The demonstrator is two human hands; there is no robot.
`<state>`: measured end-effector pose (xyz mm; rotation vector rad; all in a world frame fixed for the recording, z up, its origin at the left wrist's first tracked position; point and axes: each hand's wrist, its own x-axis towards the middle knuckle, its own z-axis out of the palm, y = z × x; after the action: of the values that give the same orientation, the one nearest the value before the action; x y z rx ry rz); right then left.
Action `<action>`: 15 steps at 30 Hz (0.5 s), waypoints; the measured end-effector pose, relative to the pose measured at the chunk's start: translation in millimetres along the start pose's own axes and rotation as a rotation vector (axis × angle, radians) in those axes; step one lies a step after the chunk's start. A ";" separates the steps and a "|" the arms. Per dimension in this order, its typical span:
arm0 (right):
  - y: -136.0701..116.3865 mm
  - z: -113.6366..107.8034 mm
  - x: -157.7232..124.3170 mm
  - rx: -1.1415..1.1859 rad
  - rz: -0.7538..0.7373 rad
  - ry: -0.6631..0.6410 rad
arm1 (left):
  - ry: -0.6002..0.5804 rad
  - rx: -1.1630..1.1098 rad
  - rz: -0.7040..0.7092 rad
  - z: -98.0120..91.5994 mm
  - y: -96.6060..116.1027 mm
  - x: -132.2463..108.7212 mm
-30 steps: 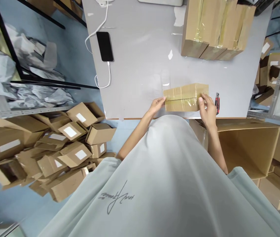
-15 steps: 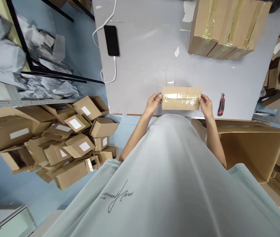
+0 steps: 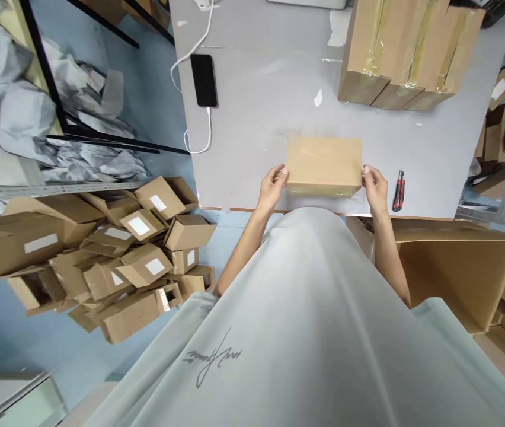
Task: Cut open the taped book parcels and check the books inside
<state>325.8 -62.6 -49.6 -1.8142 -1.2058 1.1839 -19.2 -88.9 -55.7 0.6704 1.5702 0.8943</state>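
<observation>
A small cardboard box (image 3: pixel 323 163) is at the near edge of the grey table (image 3: pixel 256 118), its plain face turned up and a taped edge showing along its near side. My left hand (image 3: pixel 272 188) grips its left end. My right hand (image 3: pixel 374 187) grips its right end. Both hands have fingers pressed against the box sides.
A red and black utility knife (image 3: pixel 398 191) lies right of my right hand. Taped boxes (image 3: pixel 408 53) stand at the table's back right. A black phone (image 3: pixel 204 80) on a white cable lies back left. Small labelled boxes (image 3: pixel 114 255) are piled on the floor left; a large open carton (image 3: pixel 452 267) stands right.
The box has been turned over between my hands: its taped seam faced up before, now a plain face is up. My hands stayed on its two ends.
</observation>
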 end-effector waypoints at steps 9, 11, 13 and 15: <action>42.3 16.0 -9.9 -0.066 0.081 -0.105 | -0.016 0.118 -0.131 7.1 -34.0 10.0; 44.2 16.5 -9.8 -0.041 0.088 -0.111 | -0.003 0.117 -0.123 7.4 -36.3 12.6; 44.7 17.6 -7.7 -0.028 0.083 -0.113 | 0.014 0.120 -0.121 8.2 -36.1 16.7; 45.2 19.3 -4.1 -0.034 0.080 -0.122 | 0.019 0.132 -0.117 10.1 -34.1 21.7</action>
<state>322.7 -82.3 -94.7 -1.8532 -1.2372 1.3443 -11.5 -87.9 -96.6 0.6578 1.6784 0.7170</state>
